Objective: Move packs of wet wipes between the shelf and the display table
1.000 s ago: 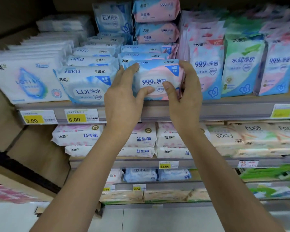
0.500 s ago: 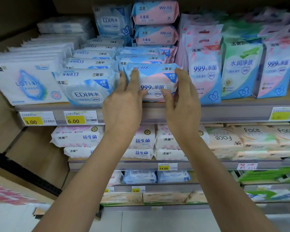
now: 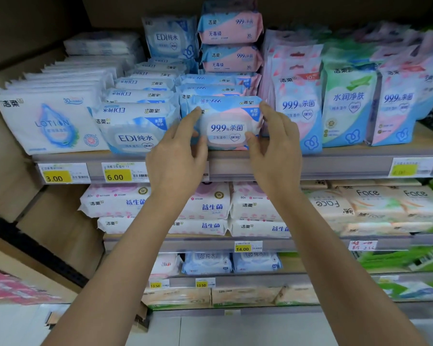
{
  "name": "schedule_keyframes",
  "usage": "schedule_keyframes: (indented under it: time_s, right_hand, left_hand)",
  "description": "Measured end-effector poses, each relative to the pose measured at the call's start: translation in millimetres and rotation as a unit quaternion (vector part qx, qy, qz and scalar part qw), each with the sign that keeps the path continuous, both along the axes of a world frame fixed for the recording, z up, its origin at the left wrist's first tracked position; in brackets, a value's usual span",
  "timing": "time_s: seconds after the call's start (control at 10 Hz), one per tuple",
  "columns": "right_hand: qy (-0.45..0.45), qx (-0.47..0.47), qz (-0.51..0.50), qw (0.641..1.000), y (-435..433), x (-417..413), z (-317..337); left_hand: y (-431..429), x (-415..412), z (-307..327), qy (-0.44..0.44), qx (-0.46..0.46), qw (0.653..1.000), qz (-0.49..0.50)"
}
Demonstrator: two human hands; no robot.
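change: wipes pack now sits lower, on the upper shelf edge, frame centre | grip: our left hand and right hand pinch its ends | task: we judge placement nearly done

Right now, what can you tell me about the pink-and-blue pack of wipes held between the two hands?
The pack is a soft, glossy plastic pouch, pale blue and pink, with a white oval label reading 99.9% in front. It lies at the front edge of the upper shelf, before a row of like packs. The left hand grips its left end, the right hand its right end, thumbs on the front.
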State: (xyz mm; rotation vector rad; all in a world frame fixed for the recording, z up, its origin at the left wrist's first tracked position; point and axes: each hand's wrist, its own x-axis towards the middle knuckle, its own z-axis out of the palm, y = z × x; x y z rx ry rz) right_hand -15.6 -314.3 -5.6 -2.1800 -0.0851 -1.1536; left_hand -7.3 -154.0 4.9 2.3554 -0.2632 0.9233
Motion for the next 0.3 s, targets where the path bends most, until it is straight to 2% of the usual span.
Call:
schedule_keyframes:
  time_s: [0.3]
  right_hand:
    - [0.005,0.047,0.006,0.999,-2.4,-14.5,0.9]
  left_hand:
    - [3.2,-12.1,-1.4,0.012,-0.094,0.993,-0.068]
